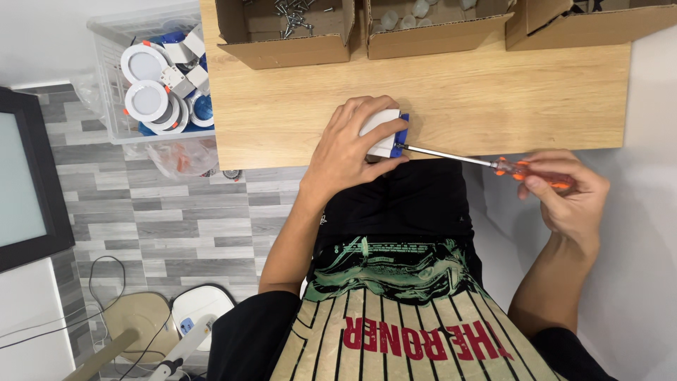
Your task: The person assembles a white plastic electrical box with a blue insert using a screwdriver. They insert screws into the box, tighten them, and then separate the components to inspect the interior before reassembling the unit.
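Screwdriver meets driver box at the edge of the wooden bench.

I see the left hand (pixel 347 149) clamped over a small white driver box (pixel 381 131) with a blue terminal end at the bench's (pixel 493 106) near edge; the right hand (pixel 564 189) pinches the orange-handled screwdriver (pixel 465 159), its tip at that blue end. My judgement: keep the shaft straight and the box pinned.

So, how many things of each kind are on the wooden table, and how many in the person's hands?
Cardboard boxes at the table's far edge: 3 (screws, pale caps, one with contents out of view)
White and blue plastic housing under the left hand: 1
Orange-handled screwdriver in the right hand: 1
Total: 5
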